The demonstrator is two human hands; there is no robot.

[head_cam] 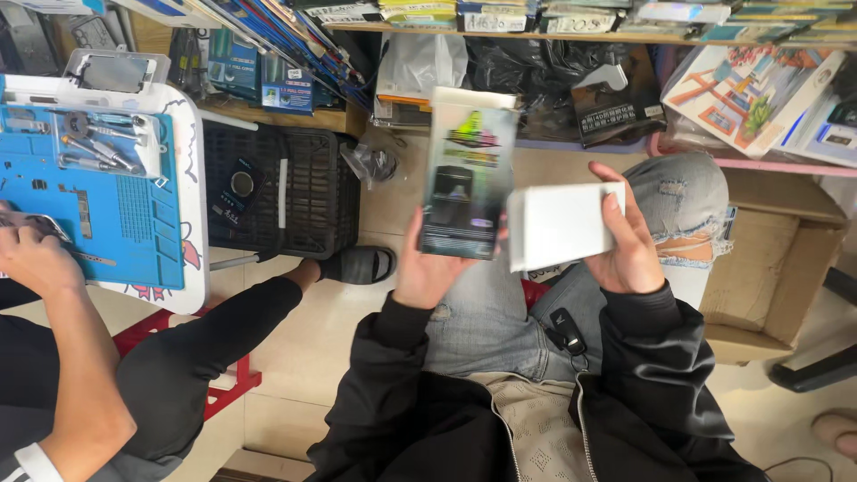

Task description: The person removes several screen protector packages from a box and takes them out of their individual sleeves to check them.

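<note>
My left hand holds up a flat printed retail pack, dark with green and yellow artwork, and a pale sleeve shows behind its top edge. My right hand grips a plain white box by its right end, thumb across its front. The two packages overlap slightly above my lap. I am seated, in blue jeans with a torn right knee and a black jacket.
A co-worker sits at left, a hand on a white table with a blue work mat and small tools. A black plastic crate stands on the tiled floor. Cardboard box at right. Shelves of packaged goods run along the top.
</note>
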